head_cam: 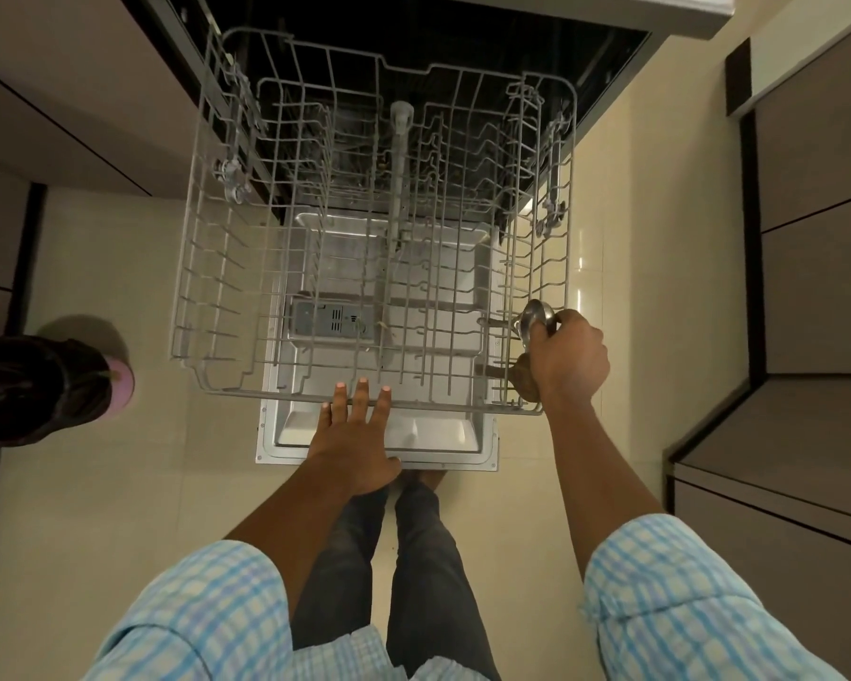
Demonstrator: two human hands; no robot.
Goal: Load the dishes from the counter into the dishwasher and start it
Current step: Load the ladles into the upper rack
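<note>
The upper rack (227, 287) is pulled fully out of the dishwasher (413, 46) and stands above the lowered door (315, 437). No dishes show in the rack.

My left hand (352, 435) is extended with fingers straight and slightly spread; three fingertips (362, 384) lie on the rack's front rail, near its middle. Nothing is held in it.

My right hand (568, 358) is at the rack's front right corner, fingers curled tight around two utensils. The steel ladle (536, 318) shows its round bowl above my knuckles, just inside the right wall of the rack. Below it a brown utensil (521, 380) sits in the same grasp; it is possibly a wooden spoon, but my hand covers most of it. Both dark handles point left, into the rack.

A bin with a black liner (35, 385) stands on the tiled floor (625, 336), well to the left.
</note>
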